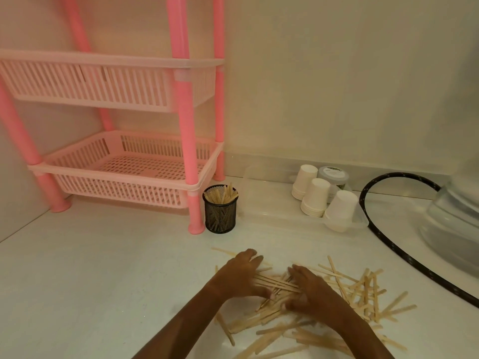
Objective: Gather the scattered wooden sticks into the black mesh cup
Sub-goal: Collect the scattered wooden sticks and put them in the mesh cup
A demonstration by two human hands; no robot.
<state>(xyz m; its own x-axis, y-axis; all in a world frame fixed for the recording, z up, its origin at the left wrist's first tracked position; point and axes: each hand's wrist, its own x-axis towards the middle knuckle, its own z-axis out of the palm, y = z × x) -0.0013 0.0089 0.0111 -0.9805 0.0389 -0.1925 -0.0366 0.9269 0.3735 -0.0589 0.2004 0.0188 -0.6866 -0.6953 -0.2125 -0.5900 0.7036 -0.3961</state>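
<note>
Many flat wooden sticks [363, 288] lie scattered on the white floor in front of me. My left hand [239, 275] and my right hand [311, 291] face each other over the pile. Between them they hold a small bundle of sticks [276, 283], with the thumbs under it and the fingers stretched forward above it. The black mesh cup [220, 212] stands upright farther back, beside the pink rack's front leg, with several sticks inside it. More loose sticks [272, 332] lie under my forearms.
A pink two-tier basket rack [124, 177] stands at the back left. To the right of the cup, a clear tray [267, 218] holds stacks of white paper cups [315, 196] and a lidded tub [333, 174]. A black hoop [388, 244] and a clear container [451, 229] sit at the right.
</note>
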